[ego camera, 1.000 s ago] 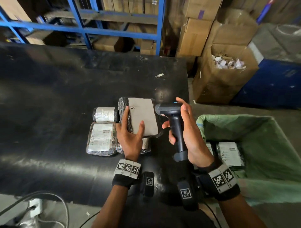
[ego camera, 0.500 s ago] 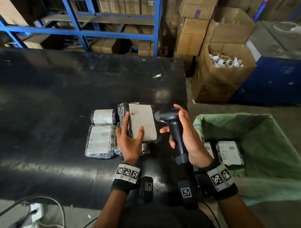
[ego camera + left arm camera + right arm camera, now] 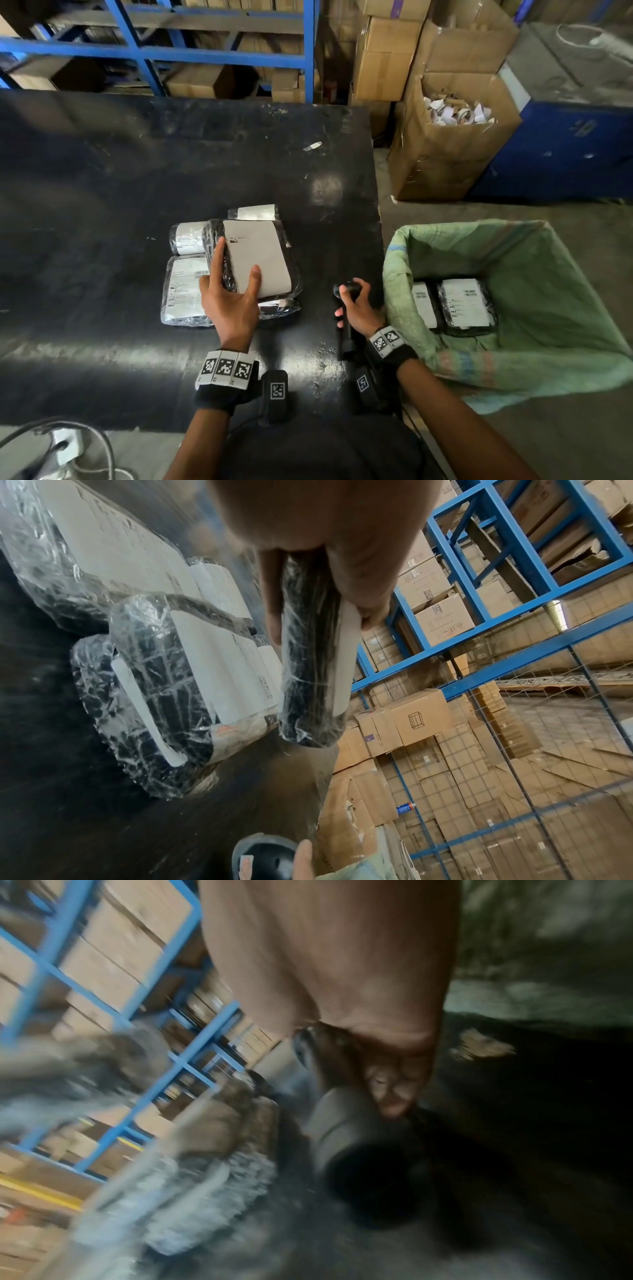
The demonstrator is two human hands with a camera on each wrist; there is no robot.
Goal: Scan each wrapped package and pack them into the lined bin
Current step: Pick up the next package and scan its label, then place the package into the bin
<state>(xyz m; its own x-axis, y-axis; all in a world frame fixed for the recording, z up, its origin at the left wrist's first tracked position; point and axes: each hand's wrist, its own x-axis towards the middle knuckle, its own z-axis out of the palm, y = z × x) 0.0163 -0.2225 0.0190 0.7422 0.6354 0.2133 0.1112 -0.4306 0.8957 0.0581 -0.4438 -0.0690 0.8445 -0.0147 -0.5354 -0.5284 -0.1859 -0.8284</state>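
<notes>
Moved: the right hand (image 3: 358,310) has dropped with the scanner (image 3: 346,291) from up beside the pack to low by the table edge. The left hand (image 3: 229,301) still holds the pack up.
Left hand: fingers curl round one side of the pack (image 3: 255,260) and the thumb presses its white label. It is lifted off the pile, tilted, label up.
Right hand: wrapped round the scanner's handle. The right wrist view is blurry, so I can't tell if a finger is on the trigger.
Pile: three more packs (image 3: 186,291) lie flat on the black table (image 3: 102,205), under and just left of the held one.
Bin: the green-lined bin (image 3: 548,274) stands right of the table, with two packs (image 3: 464,301) flat at the bottom.
Which way: the bin lies to the right of the held pack, across the table edge, and the right hand sits between them. The pack's long side points away from the person.
Next, I think: the scan looks done, so the pack goes right and down into the bin. The right hand is nearer the bin, but it is busy.
</notes>
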